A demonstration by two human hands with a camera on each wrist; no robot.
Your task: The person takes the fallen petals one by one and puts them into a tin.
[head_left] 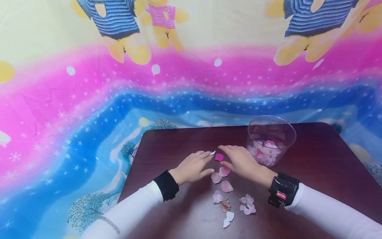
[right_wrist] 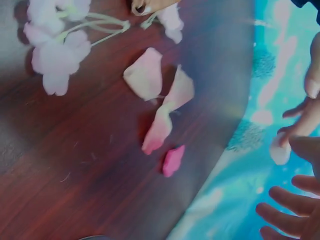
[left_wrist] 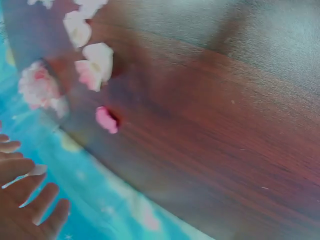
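we've got a dark reddish-brown table [head_left: 322,166], hot pink petal [head_left: 219,157], pale pink petals [head_left: 224,171], clear cup [head_left: 271,139], pink-and-blue starry teddy-bear cloth [head_left: 89,99], white sleeves [head_left: 131,209]

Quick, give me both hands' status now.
Left hand: pinches a small white petal at its fingertips.
Right hand: open, fingers straight, holding nothing, just above the dark pink petal.

Petal [head_left: 219,157] between hands, cup [head_left: 271,139] right
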